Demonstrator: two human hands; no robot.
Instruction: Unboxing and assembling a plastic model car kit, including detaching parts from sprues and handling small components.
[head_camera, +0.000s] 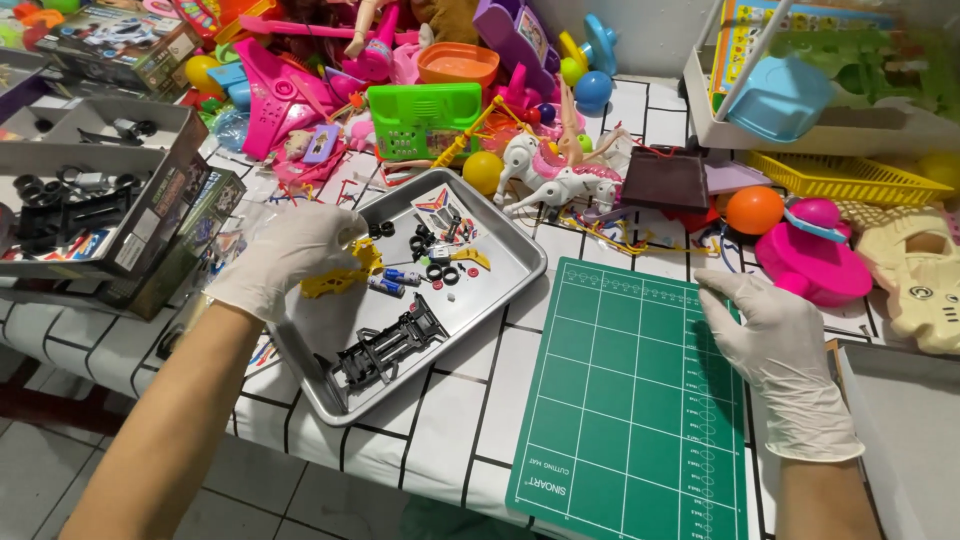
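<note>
Yellow plastic parts (345, 275), apparently a sprue of model-car pieces, sit in the left hand (285, 262), whose gloved fingers curl and pinch around them just above the left rim of the metal baking tray (520, 262). Inside that tray, toward its near end, lies a black toy-car chassis (390, 350); toward its far end are small black tyres (432, 255), a decal sheet (440, 208) and two small blue-and-silver cylinders (392, 281) that look like batteries, though they are too small to be sure. The right hand (770, 350), also in a white glove, rests flat with fingers pressed together on the right edge of the green cutting mat (620, 400), which lies just right of the tray on the white gridded tablecloth (440, 420). Left of the tray stands an open cardboard kit box (95, 190) with more black parts; beyond the tray is a heap of bright plastic toys, among them a white toy horse (550, 175). The step in hand looks like sorting kit parts while steadying the mat, so care is needed not to drop or snap the thin yellow pieces.
</note>
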